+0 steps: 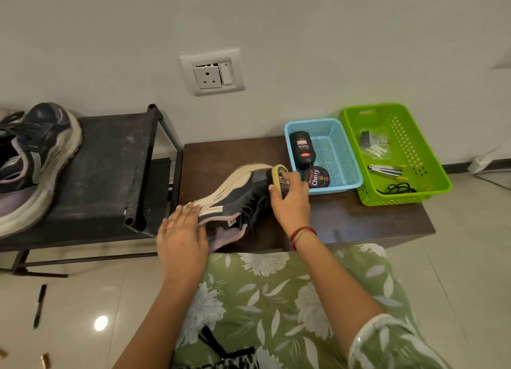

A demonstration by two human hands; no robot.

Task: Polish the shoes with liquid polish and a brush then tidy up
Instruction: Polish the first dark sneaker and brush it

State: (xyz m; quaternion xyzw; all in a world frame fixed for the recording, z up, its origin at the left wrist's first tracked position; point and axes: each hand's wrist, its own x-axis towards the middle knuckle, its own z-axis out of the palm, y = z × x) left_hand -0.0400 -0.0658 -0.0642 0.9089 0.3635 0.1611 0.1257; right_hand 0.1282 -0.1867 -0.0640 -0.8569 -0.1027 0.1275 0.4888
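Now your right hand (290,202) grips the brush (278,175) on the sneaker (237,194); your left hand (181,230) lies flat, pressing it down. I think the other sneaker (36,158) and tidying are left.

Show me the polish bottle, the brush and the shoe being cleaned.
polish bottle (302,150): head view, on its label.
brush (276,176): head view, on its yellow back edge.
shoe (236,202): head view, on its dark side panel.
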